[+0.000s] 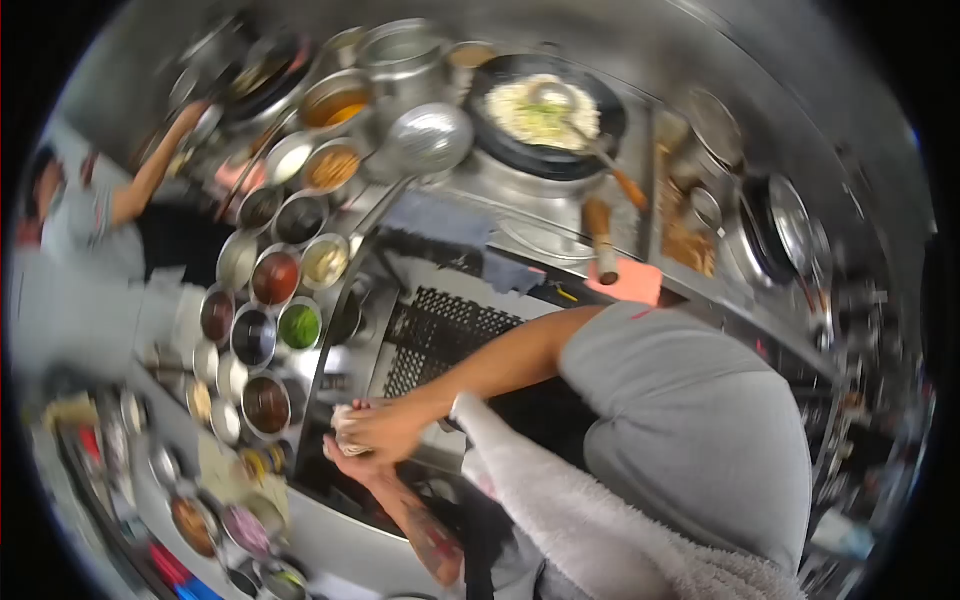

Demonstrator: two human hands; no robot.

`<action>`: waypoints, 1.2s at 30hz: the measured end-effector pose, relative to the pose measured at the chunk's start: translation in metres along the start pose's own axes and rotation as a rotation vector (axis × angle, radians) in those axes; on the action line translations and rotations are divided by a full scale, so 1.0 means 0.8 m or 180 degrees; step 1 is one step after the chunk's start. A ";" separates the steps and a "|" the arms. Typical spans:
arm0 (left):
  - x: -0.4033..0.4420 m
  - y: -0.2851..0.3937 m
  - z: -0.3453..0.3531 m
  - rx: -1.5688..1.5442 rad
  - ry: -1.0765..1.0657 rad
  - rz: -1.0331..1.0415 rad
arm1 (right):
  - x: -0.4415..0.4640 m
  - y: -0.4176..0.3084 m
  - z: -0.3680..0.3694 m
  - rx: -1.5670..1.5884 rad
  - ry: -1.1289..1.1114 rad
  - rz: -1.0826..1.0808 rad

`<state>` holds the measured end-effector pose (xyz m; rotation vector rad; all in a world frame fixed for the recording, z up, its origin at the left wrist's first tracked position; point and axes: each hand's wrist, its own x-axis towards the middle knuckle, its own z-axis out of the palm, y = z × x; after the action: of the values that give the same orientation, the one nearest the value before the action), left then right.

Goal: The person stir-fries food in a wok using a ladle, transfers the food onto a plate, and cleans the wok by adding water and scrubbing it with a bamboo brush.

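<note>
My right hand [385, 432] is closed over my left hand [358, 464], and the two press together beside the counter of sauce pots. Between them shows a small whitish crumpled thing [349, 428]; blur hides what kind it is. A white towel [560, 490] hangs down past my forearms. Left of my hands stands a metal pot of dark brown sauce [266, 403], with a pot of chopped greens [300, 325] further up. Beyond my right arm, a black wok [485, 140] holds pale food with a wooden-handled ladle [600, 150] resting in it.
A large perforated strainer [430, 138] lies near the wok. Below the wok are a blue-grey cloth [435, 218], a wooden handle [599, 235] and a pink cloth [632, 283]. Another person [90, 215] works at the far left. More bowls [193, 525] stand at the lower left.
</note>
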<state>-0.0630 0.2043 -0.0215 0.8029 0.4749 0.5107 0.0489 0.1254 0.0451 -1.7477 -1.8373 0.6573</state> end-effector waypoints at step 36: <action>0.249 -0.423 0.630 0.1302 -0.2088 -0.3531 | -0.511 0.267 -0.335 0.0254 0.3836 0.5534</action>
<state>0.4659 -0.1535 -0.0181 0.9018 0.3388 -0.8848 0.4009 -0.2726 0.0894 -2.4107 0.7003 0.0159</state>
